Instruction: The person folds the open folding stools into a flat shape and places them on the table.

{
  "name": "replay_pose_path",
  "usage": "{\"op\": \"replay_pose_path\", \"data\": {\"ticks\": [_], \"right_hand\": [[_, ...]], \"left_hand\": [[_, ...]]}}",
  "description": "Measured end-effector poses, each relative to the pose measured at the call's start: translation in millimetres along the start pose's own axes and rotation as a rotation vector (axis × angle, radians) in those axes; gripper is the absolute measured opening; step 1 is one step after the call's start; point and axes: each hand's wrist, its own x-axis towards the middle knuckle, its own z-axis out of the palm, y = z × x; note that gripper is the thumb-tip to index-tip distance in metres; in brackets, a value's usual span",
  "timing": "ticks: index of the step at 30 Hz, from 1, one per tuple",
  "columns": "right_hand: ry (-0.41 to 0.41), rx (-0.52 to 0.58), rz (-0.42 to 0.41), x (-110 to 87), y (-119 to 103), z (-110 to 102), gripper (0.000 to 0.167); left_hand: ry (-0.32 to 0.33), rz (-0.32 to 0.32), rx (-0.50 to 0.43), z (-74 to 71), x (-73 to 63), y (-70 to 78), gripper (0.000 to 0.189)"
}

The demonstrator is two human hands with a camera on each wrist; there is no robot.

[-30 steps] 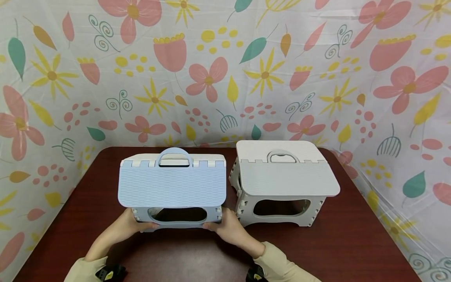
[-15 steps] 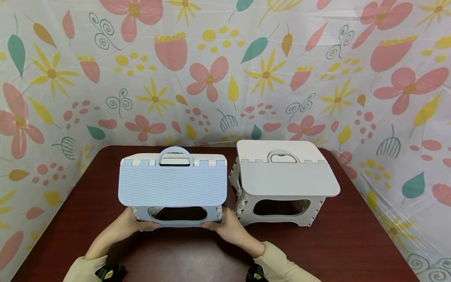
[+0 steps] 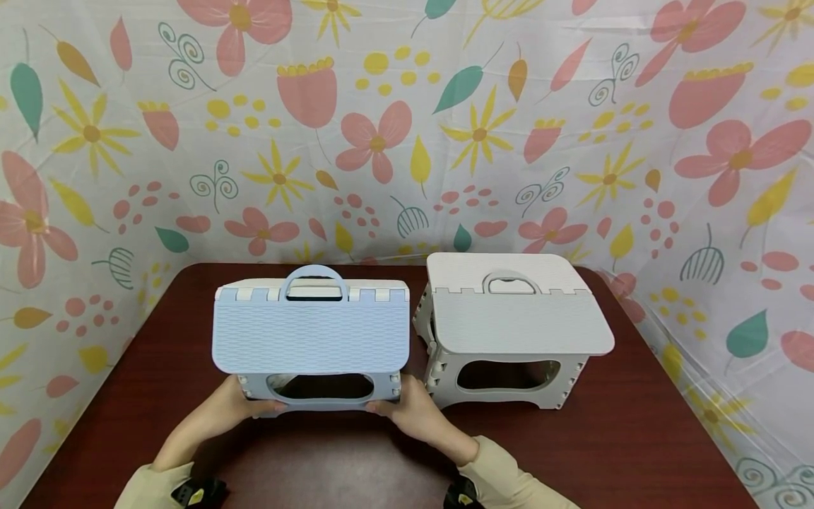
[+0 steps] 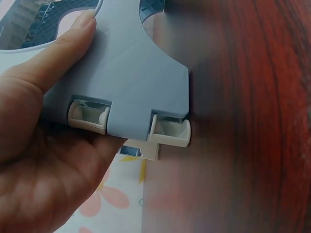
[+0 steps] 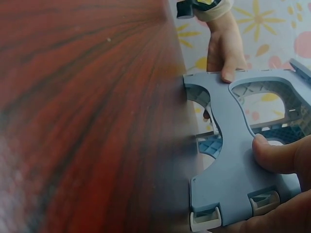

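Left hand (image 3: 232,408) is gripping the left end of the front leg panel of the light-blue and white plastic folding stool (image 3: 311,339): thumb lying on the panel face, other fingers curling behind the edge. Right hand (image 3: 415,411) is mirroring that at the right end. Stool is sitting left of centre over the dark red-brown wood-grain table (image 3: 636,438), arched handle (image 3: 316,271) standing up; can't tell if its feet are touching. Off-white plastic folding stool (image 3: 515,322) is standing just beside it, right.
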Motion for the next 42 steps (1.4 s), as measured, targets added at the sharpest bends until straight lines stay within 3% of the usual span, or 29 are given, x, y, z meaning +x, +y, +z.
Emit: {"op": "replay_pose_path", "data": {"ticks": [22,30,35,42], "right_hand": [[-0.003,0.049,-0.010,0.7,1.4,-0.1,0.039],[-0.004,0.013,0.004,-0.8,-5.2,-0.3,0.041],[-0.009,0.003,-0.001,-0.5,-6.9,-0.7,0.041],[-0.009,0.052,-0.004,0.8,1.1,-0.8,0.044]], "left_hand": [[-0.005,0.031,-0.023,-0.4,-1.3,2.4,0.086],[-0.030,-0.003,-0.074,-1.6,-1.3,5.0,0.087],[-0.028,0.000,-0.058,-1.9,-0.6,4.5,0.087],[-0.034,-0.018,-0.055,-2.3,0.0,3.0,0.086]]}}
